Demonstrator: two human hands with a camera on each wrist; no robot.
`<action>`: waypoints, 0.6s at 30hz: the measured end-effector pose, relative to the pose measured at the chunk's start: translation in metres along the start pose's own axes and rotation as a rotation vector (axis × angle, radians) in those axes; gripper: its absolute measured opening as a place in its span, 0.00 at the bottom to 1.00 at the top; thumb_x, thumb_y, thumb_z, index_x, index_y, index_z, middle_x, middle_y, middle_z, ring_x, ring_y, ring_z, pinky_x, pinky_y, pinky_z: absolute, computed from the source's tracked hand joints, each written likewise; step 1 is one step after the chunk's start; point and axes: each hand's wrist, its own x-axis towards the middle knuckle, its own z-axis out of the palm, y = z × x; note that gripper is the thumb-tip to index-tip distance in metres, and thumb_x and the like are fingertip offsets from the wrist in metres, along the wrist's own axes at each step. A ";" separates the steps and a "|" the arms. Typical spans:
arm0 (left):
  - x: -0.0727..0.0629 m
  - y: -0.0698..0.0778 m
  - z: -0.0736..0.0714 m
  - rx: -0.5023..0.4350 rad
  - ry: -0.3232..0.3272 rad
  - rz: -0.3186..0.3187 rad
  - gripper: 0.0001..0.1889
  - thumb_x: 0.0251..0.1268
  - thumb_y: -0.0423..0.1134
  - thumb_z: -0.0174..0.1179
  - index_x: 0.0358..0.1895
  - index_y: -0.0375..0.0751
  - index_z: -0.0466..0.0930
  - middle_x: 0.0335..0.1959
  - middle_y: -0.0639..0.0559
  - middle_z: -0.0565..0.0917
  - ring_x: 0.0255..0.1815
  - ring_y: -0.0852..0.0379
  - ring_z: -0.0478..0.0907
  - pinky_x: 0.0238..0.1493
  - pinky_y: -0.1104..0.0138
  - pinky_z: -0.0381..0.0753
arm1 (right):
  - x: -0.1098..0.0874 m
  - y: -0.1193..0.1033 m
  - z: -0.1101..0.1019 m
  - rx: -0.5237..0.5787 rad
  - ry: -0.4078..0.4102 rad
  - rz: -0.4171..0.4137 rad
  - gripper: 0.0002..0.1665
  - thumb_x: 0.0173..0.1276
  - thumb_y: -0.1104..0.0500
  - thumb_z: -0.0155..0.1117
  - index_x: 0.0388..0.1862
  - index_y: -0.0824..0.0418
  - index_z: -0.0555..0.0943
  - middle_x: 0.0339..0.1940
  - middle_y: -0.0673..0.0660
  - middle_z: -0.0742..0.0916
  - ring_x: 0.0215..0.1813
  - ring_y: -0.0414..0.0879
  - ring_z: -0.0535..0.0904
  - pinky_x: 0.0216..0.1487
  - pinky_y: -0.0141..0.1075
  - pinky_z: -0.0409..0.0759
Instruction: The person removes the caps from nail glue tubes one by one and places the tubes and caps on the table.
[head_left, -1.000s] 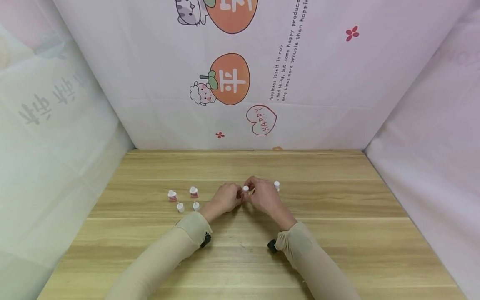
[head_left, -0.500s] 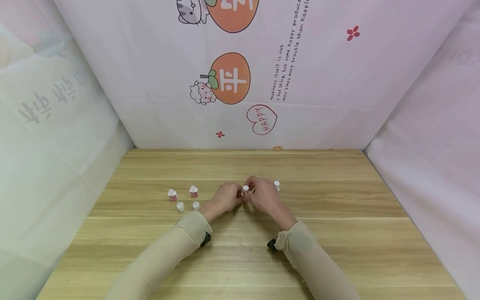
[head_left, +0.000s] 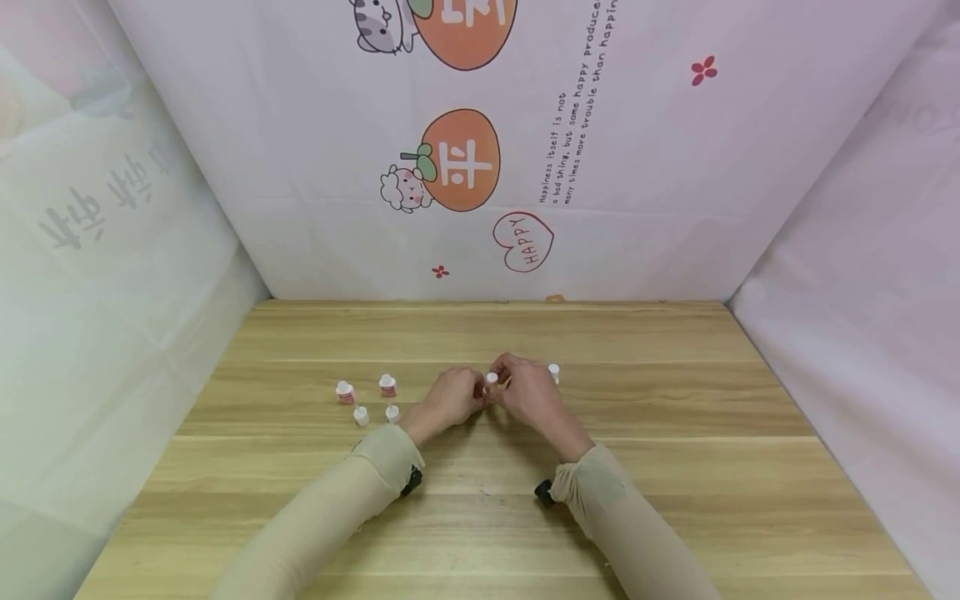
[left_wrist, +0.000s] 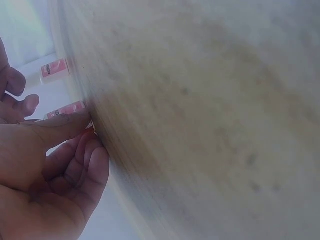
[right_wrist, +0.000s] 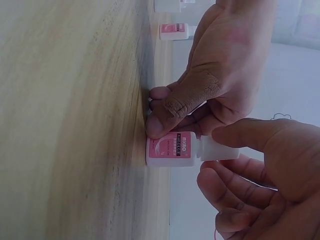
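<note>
A small nail glue bottle (right_wrist: 172,149) with a pink label stands on the wooden tabletop between the two hands. My left hand (head_left: 453,394) grips its body low down, thumb against the label side. From the other side, my right hand (head_left: 531,392) pinches the bottle's white cap (right_wrist: 220,149) between thumb and finger. In the head view only the white top of this bottle shows; the fingers hide the rest. The left wrist view catches part of the pink label behind the left thumb (left_wrist: 67,122).
Two more glue bottles (head_left: 345,392) stand on the left of the table (head_left: 480,533), each with a white cap (head_left: 361,415) lying in front of it. Another capped bottle (head_left: 553,372) stands just beyond the right hand, partly hidden. A printed cloth (head_left: 622,250) encloses the back and sides.
</note>
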 end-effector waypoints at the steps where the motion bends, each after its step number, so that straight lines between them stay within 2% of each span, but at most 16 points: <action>1: 0.000 0.000 0.000 0.000 -0.001 0.000 0.07 0.64 0.42 0.69 0.31 0.45 0.83 0.26 0.55 0.84 0.29 0.60 0.76 0.37 0.65 0.77 | 0.000 0.000 0.000 -0.006 0.000 -0.002 0.10 0.62 0.54 0.72 0.39 0.53 0.82 0.35 0.51 0.89 0.37 0.47 0.83 0.38 0.38 0.79; 12: 0.001 0.000 0.001 -0.014 -0.002 -0.003 0.05 0.63 0.40 0.68 0.34 0.43 0.85 0.27 0.54 0.84 0.30 0.60 0.77 0.38 0.65 0.78 | 0.000 -0.001 -0.001 0.000 -0.017 0.013 0.13 0.62 0.51 0.74 0.41 0.54 0.82 0.36 0.52 0.89 0.38 0.47 0.84 0.40 0.39 0.80; 18: 0.001 0.000 0.001 -0.005 -0.003 -0.010 0.05 0.63 0.40 0.68 0.35 0.43 0.85 0.27 0.54 0.85 0.30 0.59 0.77 0.38 0.64 0.78 | 0.000 -0.001 0.000 0.003 -0.026 0.021 0.11 0.62 0.53 0.73 0.40 0.53 0.81 0.35 0.51 0.89 0.36 0.45 0.83 0.38 0.37 0.79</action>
